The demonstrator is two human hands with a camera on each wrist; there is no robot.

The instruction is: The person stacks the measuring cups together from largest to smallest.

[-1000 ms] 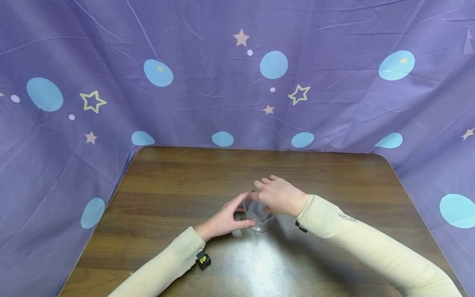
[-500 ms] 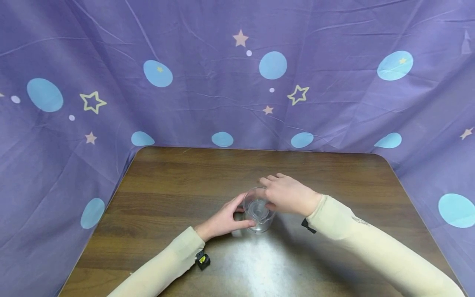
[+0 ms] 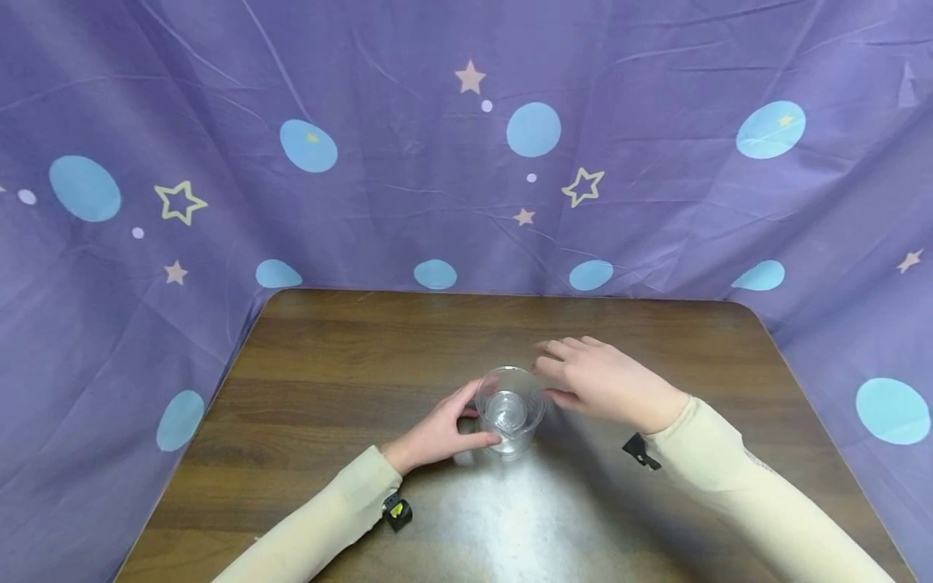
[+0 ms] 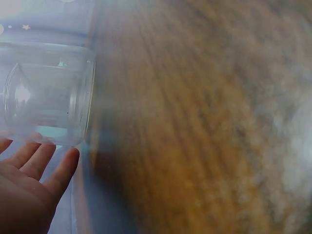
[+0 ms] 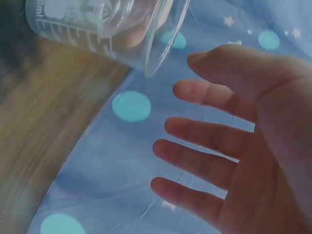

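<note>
A clear glass beaker point(image 3: 519, 444) stands upright on the table in the head view. White graduation lines mark its wall in the right wrist view. Within it shows a smaller clear round shape point(image 3: 506, 411), apparently a second glass vessel. My left hand point(image 3: 440, 437) holds the beaker from the left, thumb at the near side and fingers at the far side. The left wrist view has those fingertips against the glass. To the right of the rim, my right hand point(image 3: 605, 385) is apart from the glass, with fingers spread and nothing held in the right wrist view.
The brown wood-grain table point(image 3: 328, 348) has rounded far corners. A purple curtain point(image 3: 408, 194) with blue dots and stars hangs behind it and along both sides. Black camera straps point(image 3: 397, 512) sit on the wrists.
My right hand has drawn back from the beaker's mouth, rightward, and its fingers have come off the glass. The left hand and the beaker have stayed in place.
</note>
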